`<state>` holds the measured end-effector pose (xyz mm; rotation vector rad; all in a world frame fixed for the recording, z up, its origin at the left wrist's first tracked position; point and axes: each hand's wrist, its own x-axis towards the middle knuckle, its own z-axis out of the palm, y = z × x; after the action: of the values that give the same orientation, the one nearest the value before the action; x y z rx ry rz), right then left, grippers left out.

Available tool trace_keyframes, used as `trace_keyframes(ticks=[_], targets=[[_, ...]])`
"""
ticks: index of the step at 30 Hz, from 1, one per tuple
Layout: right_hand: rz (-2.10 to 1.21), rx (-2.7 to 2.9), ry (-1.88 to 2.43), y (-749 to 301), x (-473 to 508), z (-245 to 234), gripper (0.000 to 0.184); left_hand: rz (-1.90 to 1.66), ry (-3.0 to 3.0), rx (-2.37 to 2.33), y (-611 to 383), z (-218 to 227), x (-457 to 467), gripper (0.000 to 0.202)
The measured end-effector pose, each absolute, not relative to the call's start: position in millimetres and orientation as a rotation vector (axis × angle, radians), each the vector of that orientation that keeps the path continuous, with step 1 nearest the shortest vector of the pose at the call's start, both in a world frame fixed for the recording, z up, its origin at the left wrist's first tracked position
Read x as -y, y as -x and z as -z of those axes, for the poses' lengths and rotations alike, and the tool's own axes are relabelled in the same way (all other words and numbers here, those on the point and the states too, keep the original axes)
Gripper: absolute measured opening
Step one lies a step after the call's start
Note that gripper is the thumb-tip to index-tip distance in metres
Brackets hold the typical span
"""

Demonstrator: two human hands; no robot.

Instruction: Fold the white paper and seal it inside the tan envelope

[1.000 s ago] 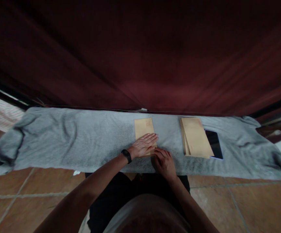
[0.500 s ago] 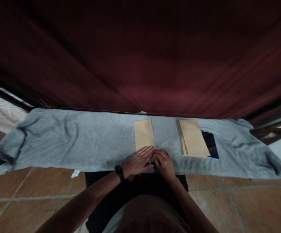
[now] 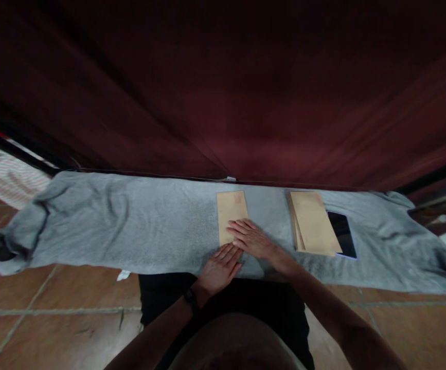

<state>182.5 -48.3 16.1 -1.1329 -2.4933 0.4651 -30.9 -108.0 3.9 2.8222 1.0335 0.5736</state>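
A single brown envelope [image 3: 231, 209] lies lengthwise on a grey cloth [image 3: 130, 226]. My right hand [image 3: 250, 239] rests flat on the envelope's near half, fingers stretched out and pointing left. My left hand [image 3: 219, 267], with a black band on its wrist, lies open just below the envelope's near end, fingertips touching the cloth at its edge. A stack of like brown envelopes [image 3: 313, 223] sits to the right, apart from both hands.
A dark phone [image 3: 343, 234] lies against the right side of the envelope stack. A dark red curtain [image 3: 223, 92] hangs behind the cloth. Brown floor tiles [image 3: 53, 318] spread below. A striped fabric [image 3: 6, 177] shows at far left.
My right hand has moved up from the envelope's near end onto it and flattened. My left hand has slid back off the envelope toward me.
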Motion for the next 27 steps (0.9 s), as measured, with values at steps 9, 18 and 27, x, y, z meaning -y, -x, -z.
trace_keyframes(ticks=[9, 18, 27], targets=[[-0.376, 2.449, 1.191, -166.1, -46.5, -1.3, 0.046, -0.573, -2.755, -1.005, 30.2, -10.3, 107.2, 0.045], [-0.339, 2.475, 1.204, -147.5, -47.7, -0.7, 0.051, -0.572, -2.728, -0.998, 30.0, -10.9, 106.8, 0.046], [-0.512, 2.420, 1.062, -157.3, 33.7, -12.1, 0.050, -0.603, -2.729, -1.037, 33.0, -3.3, 108.7, 0.040]])
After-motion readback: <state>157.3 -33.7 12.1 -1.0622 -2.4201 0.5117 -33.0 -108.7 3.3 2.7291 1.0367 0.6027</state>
